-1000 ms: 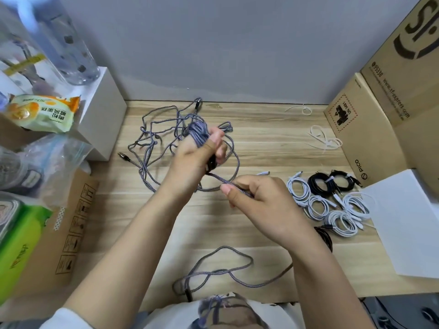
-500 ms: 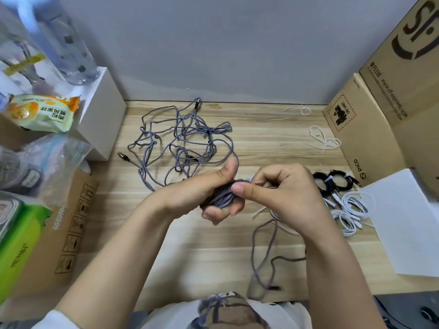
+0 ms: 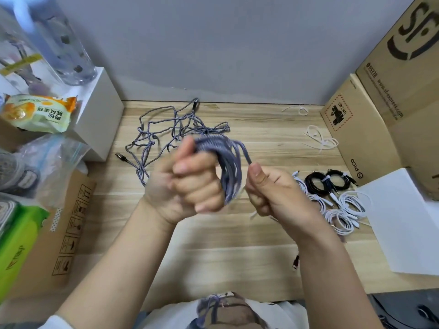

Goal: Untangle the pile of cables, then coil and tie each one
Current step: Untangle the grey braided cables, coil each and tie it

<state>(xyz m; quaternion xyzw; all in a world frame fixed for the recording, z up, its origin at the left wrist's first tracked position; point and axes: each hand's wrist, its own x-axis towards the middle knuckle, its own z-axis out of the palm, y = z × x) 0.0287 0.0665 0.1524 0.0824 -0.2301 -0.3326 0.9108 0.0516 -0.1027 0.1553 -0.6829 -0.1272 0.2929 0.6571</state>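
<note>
We grip coil (image 3: 228, 162) in left hand (image 3: 190, 184), loops hanging vertical; right hand (image 3: 273, 193) just beside pinches loose end, nearer for next wrap.

left hand (image 3: 190, 184) blurred | white cables (image 3: 342, 210) partly hidden by wrist

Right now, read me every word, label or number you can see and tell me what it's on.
"PICO": small cardboard box.
"UN 3481": red-bordered label on that box.
"95338" and a web address too small to read reliably: large cardboard box.
Snack packet: printing upside down, unreadable.
Green pack: lettering unreadable.
</note>
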